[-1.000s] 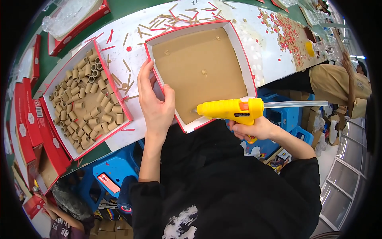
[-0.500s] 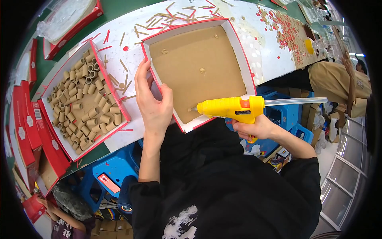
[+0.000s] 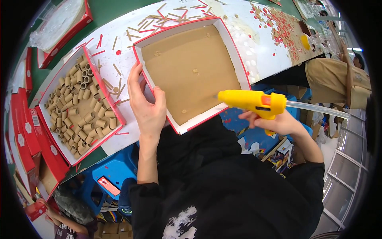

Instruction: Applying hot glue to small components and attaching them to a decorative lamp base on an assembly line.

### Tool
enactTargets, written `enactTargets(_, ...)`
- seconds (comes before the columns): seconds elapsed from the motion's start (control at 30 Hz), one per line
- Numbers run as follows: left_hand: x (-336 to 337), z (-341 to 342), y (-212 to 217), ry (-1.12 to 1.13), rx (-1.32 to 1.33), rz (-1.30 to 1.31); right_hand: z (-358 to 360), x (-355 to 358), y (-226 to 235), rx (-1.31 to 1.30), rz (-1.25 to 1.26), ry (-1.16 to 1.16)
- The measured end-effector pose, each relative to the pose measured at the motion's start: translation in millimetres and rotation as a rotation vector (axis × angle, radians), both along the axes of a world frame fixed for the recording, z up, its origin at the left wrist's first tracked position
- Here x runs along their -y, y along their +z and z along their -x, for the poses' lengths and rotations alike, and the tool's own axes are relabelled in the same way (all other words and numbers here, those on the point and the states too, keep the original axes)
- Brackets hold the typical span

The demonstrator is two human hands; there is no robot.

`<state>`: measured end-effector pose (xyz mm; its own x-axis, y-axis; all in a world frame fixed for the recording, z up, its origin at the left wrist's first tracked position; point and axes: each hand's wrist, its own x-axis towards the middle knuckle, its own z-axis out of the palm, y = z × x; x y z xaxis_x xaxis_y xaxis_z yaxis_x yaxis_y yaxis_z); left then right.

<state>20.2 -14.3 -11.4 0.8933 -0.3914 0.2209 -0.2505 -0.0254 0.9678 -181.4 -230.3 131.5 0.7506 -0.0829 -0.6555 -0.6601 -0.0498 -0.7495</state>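
Observation:
My left hand [image 3: 147,103] grips the left side of a shallow square box [image 3: 191,93], its thumb over the wall. The box has a red outer edge, white inner walls and a brown cardboard floor, and it tilts toward me. Several blobs of glue dot the floor, near the corners and in the centre. My right hand [image 3: 280,121] is wrapped round the handle of a yellow glue gun [image 3: 252,101]. A clear glue stick [image 3: 318,107] sticks out of its back. The gun's nozzle points left, above the lower right part of the box.
Left of my hand stands a red-edged tray [image 3: 121,119] of short cardboard tubes [image 3: 81,105]. Cardboard strips [image 3: 153,22] and small red and brown discs [image 3: 278,30] litter the white table. Below are blue stools [image 3: 113,169]. Other people are at the right and lower left.
The glue gun has moved right, its nozzle lifting away from the box's near left corner, where a glue blob now shows. The box and my left hand sit slightly farther left in view.

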Motion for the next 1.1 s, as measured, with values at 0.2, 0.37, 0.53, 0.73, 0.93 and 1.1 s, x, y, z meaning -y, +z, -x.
enactTargets(0.2,-0.4,3.8,2.6,-0.005,-0.054,0.018,21.4,19.1,10.6,-0.172,0.137,-0.149)
enactTargets(0.37,4.0,5.3,4.1,-0.001,-0.051,0.008,26.9,20.8,5.1,-0.191,0.186,-0.183)
enactTargets(0.53,6.2,6.2,6.9,-0.014,-0.086,0.021,26.2,22.7,1.5,-0.217,0.232,-0.211)
enactTargets(0.73,3.3,6.8,6.9,-0.014,-0.077,0.011,26.0,18.7,1.7,-0.238,0.261,-0.225)
enactTargets(0.93,4.1,8.9,6.7,-0.021,-0.089,0.027,29.1,17.2,2.9,-0.231,0.263,-0.255)
enactTargets(1.1,8.1,5.4,4.8,-0.023,-0.082,0.028,27.3,20.8,2.7,-0.238,0.312,-0.226)
